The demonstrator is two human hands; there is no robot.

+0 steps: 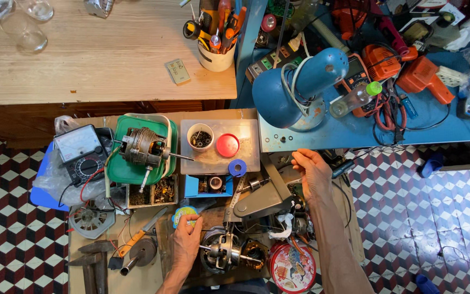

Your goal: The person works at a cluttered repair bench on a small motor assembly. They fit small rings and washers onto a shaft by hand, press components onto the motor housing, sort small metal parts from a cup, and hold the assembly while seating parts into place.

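Round tin [292,268] nearest me. My left hand [187,239] is closed on a small round tape roll [183,214]; fan motor [225,253] just right of it. Right hand [312,173] open, empty. Motor likely heavy, rigid; grip housing, not shaft.

Bare wooden tabletop [82,60] offers free passage; the blue lamp [295,87] and tool cup [217,54] crowd its right edge

bright, even daylight, soft shadows, sharp focus, slight edge distortion.
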